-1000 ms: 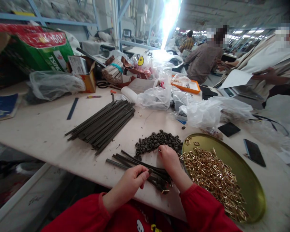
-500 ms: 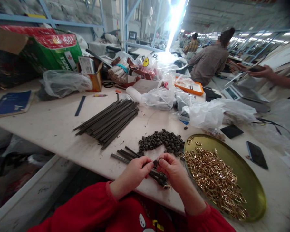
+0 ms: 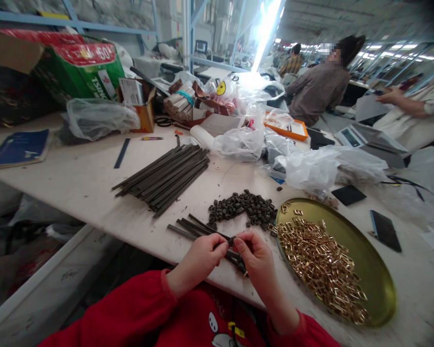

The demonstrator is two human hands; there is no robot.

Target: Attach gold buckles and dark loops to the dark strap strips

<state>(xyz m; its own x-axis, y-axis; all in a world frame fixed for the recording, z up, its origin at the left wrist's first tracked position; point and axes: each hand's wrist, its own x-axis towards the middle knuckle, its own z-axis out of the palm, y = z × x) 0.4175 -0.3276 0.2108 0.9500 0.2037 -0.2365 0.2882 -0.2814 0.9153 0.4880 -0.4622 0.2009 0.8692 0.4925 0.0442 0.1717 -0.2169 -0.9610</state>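
Note:
My left hand point(image 3: 207, 251) is closed, thumb against fingers, on a dark strap point(image 3: 202, 222) whose far end points up and left. My right hand point(image 3: 256, 250) pinches a small dark loop point(image 3: 232, 242) at the strap, just beside the left fingertips. Under both hands lie several other dark straps point(image 3: 179, 230) at the table's front edge. A heap of small dark loops point(image 3: 244, 207) sits just beyond the hands. To the right, a round gold tray point(image 3: 369, 260) bears a large pile of gold metal buckles point(image 3: 318, 262).
A stack of long dark strips point(image 3: 166, 176) lies left of the loops. Clear plastic bags point(image 3: 307, 168), an orange box point(image 3: 287, 130) and a phone point(image 3: 385, 230) are farther off. A blue notebook point(image 3: 18, 148) rests at the left. Two people work across the table.
My right hand's fingers have shifted slightly at the loop, and the hands stay together. The view has shifted a little. The person at far right has moved their hands.

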